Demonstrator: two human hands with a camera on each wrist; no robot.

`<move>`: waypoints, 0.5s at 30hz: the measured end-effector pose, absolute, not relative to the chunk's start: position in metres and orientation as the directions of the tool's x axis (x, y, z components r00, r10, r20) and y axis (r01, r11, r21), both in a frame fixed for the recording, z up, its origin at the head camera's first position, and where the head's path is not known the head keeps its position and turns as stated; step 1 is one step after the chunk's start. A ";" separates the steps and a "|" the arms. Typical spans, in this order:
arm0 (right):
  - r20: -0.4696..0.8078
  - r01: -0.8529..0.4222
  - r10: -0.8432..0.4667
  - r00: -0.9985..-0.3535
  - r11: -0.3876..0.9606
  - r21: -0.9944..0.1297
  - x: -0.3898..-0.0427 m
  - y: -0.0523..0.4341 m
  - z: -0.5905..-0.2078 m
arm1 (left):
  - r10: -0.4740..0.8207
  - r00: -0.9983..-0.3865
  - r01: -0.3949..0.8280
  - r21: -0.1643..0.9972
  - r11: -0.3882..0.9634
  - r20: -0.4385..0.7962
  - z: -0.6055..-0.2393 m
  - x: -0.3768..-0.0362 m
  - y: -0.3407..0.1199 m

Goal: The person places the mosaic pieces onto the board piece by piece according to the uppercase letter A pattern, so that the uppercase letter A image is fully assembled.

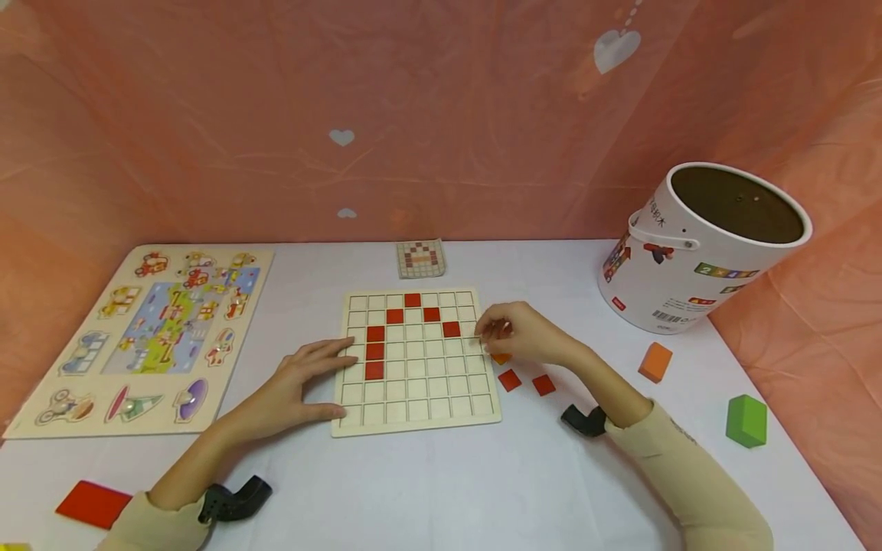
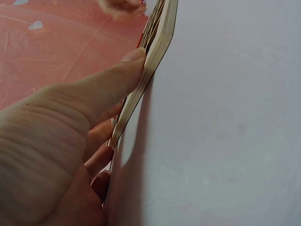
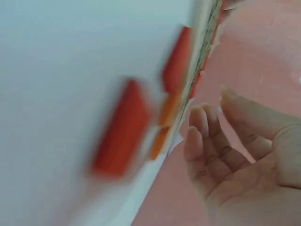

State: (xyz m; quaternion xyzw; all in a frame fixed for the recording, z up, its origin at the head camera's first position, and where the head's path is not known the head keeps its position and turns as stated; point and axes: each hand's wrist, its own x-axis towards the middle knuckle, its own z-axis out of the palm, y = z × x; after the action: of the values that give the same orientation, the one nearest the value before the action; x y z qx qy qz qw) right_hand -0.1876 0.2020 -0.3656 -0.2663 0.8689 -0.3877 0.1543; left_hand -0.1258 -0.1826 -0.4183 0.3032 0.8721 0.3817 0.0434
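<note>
**Status: left hand steadies grid board, right hand at its right edge**

1. I see the wooden grid board (image 1: 416, 360) lying flat on the white table (image 1: 441, 474), centred in front of the person. Seven red tiles (image 1: 413, 300) sit in its cells, forming an arch shape in the upper left part.

2. My left hand (image 1: 303, 383) lies flat on the table against the board's left edge, fingers extended and relaxed. The left wrist view confirms that the thumb (image 2: 113, 84) presses on the board's rim while the other fingers rest along the same edge. It grips nothing.

3. My right hand (image 1: 524, 333) hovers at the board's right edge, fingertips drawn together. In the head view I cannot tell whether they pinch a tile. The right wrist view is blurred and shows the fingers (image 3: 202, 141) loosely curled, palm visible and bare.

4. Two loose red tiles (image 1: 510, 379) lie on the table just right of the board, below the right hand. An orange piece (image 1: 501, 357) lies partly under that hand.

5. A pattern card (image 1: 421, 259) lies beyond the board's far edge.
</note>
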 end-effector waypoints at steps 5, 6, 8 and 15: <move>-0.086 -0.320 -0.587 -0.805 0.552 -0.770 -0.164 0.228 -0.371 | 0.560 -0.816 0.487 0.692 0.533 0.143 -0.418 -0.126 -0.183; -0.093 -0.312 -0.583 -0.807 0.554 -0.772 -0.161 0.230 -0.372 | 0.560 -0.817 0.486 0.692 0.534 0.142 -0.417 -0.127 -0.183; -0.092 -0.317 -0.585 -0.805 0.558 -0.767 -0.156 0.235 -0.374 | 0.559 -0.817 0.485 0.693 0.533 0.142 -0.417 -0.127 -0.183; -0.104 -0.385 -0.641 -0.761 0.573 -0.723 -0.147 0.234 -0.379 | 0.559 -0.816 0.485 0.703 0.520 0.149 -0.418 -0.126 -0.182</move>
State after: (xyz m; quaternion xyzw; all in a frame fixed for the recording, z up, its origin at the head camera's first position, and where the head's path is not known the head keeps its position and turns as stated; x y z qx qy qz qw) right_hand -0.1468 0.2341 -0.3789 -0.2952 0.8684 -0.3552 0.1805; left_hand -0.1260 -0.1815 -0.4182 0.2999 0.8706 0.3871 0.0476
